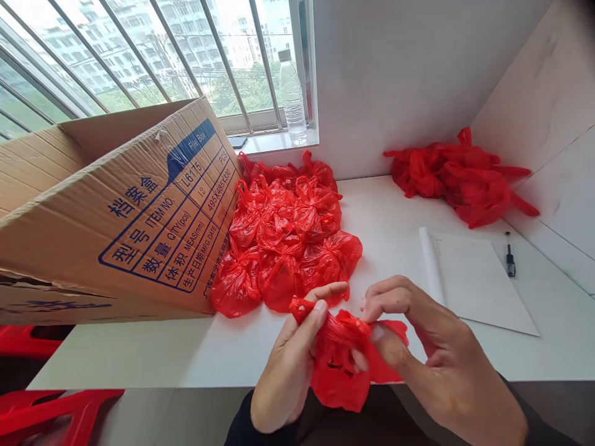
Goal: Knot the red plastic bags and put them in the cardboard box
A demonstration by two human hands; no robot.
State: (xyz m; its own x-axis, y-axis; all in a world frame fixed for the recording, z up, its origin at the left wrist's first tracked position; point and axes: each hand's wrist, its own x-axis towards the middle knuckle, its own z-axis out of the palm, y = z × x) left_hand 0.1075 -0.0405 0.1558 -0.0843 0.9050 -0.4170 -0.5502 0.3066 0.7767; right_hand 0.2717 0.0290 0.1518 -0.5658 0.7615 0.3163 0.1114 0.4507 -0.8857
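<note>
Just past the table's front edge, both my hands grip one red plastic bag [341, 378]. My left hand [290, 365] pinches its gathered top between thumb and fingers, with the index finger stretched out. On the other side my right hand [418, 347] has thumb and fingers closed on the bag's twisted neck. The bag's lower part hangs down with some dark print on it; what is inside I cannot make out. Right behind my hands, several filled and tied red bags [283, 272] stand packed together against the cardboard box.
An open cardboard box [139, 204] stands at the left of the white table [153, 353]. Loose red bags [455, 173] lie in a heap at the back right. Nearer are a paper pad [478, 279] and a black pen-like item [510, 260]. A water bottle [292, 99] stands on the windowsill.
</note>
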